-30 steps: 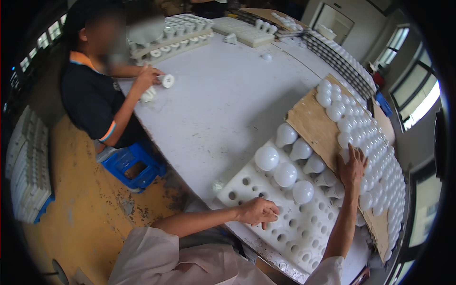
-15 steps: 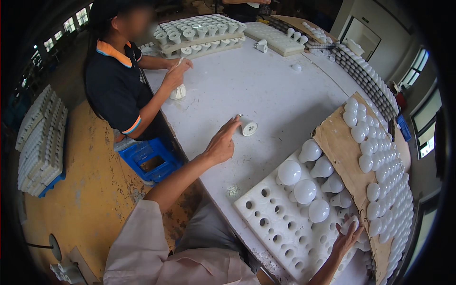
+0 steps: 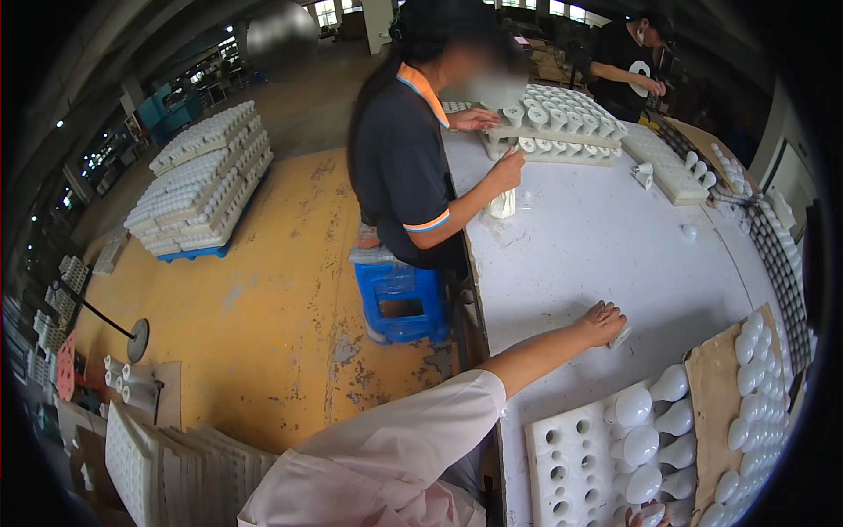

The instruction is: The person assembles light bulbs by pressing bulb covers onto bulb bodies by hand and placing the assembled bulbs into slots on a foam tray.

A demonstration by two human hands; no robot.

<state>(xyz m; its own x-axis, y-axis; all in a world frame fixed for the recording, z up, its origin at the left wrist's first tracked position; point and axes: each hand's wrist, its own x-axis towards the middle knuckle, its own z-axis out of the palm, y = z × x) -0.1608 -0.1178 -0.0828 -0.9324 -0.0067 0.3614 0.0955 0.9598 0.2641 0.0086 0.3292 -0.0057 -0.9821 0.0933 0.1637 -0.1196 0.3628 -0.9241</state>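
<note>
Over the white tabletop (image 3: 562,255): left hand (image 3: 603,323), fingers curled around a white lamp base (image 3: 622,336) showing at their right
Lamp base's long axis: cannot tell, fingers cover most of it
White bulbs (image 3: 633,406) in foam tray (image 3: 569,451): nearer the body than the left hand
Right hand (image 3: 648,514): closer to these bulbs, mostly hidden; grip unclear

Left hand (image 3: 602,323): closed over cup (image 3: 622,337), previously reaching.
Seated worker's hands (image 3: 474,119): now apart, one beside cup tray (image 3: 555,133).
</note>
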